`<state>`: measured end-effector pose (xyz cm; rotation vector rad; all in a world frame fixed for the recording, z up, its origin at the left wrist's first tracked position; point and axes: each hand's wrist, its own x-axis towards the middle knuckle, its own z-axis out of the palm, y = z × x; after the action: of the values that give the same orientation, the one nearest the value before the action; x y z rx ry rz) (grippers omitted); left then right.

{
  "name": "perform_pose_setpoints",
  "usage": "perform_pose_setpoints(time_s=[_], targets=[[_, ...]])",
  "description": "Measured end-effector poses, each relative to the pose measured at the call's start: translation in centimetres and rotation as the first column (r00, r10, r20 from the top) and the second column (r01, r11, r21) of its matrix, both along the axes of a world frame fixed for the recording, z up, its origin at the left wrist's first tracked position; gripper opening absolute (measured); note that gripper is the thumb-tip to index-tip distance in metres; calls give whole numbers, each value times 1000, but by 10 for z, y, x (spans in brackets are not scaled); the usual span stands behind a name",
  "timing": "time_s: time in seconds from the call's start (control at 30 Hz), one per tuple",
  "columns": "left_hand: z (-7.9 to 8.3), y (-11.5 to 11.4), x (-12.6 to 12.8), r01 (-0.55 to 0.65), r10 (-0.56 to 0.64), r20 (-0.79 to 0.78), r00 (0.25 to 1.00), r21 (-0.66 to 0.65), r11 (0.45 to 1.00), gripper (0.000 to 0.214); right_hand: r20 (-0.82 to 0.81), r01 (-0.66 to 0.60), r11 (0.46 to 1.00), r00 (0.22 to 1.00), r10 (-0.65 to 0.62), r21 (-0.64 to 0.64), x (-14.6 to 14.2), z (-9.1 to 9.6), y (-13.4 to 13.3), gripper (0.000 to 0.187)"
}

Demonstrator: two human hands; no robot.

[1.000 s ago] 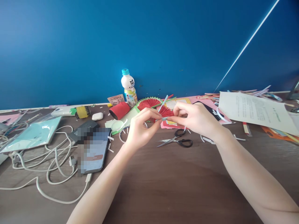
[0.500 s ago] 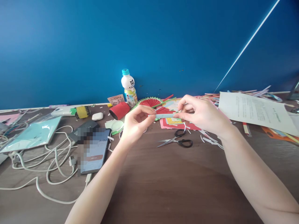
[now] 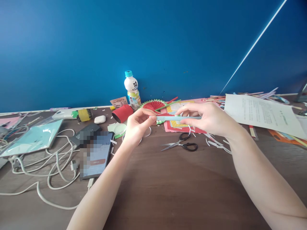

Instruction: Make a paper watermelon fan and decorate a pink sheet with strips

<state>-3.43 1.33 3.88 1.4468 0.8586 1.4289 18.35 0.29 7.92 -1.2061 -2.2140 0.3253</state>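
A papercraft desk (image 3: 172,191); scissors (image 3: 178,143), scraps (image 3: 215,144), pleated paper (image 3: 153,105) show it.

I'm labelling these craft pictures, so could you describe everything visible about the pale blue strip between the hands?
The pale blue, narrow, straight strip looks like paper, with a smooth, plain face. It is raised above the dark brown, wood-look tabletop, nearly level from side to side. The left hand pinches its left end; the right hand has the thumb below it and fingers above. Whether it is folded or layered, I cannot tell.
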Motion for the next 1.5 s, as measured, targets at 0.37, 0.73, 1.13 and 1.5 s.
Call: perform_pose_setpoints(time_s=[0.37, 0.73, 1.13, 1.5], targets=[[10, -4, -1, -141, 206, -484, 850, 167, 976, 15, 120, -53, 961, 993, 21, 272, -2, -3, 1, 17], [15, -20, 13, 85, 420, -761, 495, 523, 848, 16, 209, -122, 945, 976, 59, 304, -9, -8, -4, 20], [19, -19, 15, -106, 204, -580, 789, 198, 974, 13, -261, 75, 992, 964, -47, 98, -27, -5, -7, 13], [22, -24, 19, -99, 152, -528, 836, 128, 987, 13, -583, -168, 951, 812, -14, -258, -32, -12, -4, 18]])
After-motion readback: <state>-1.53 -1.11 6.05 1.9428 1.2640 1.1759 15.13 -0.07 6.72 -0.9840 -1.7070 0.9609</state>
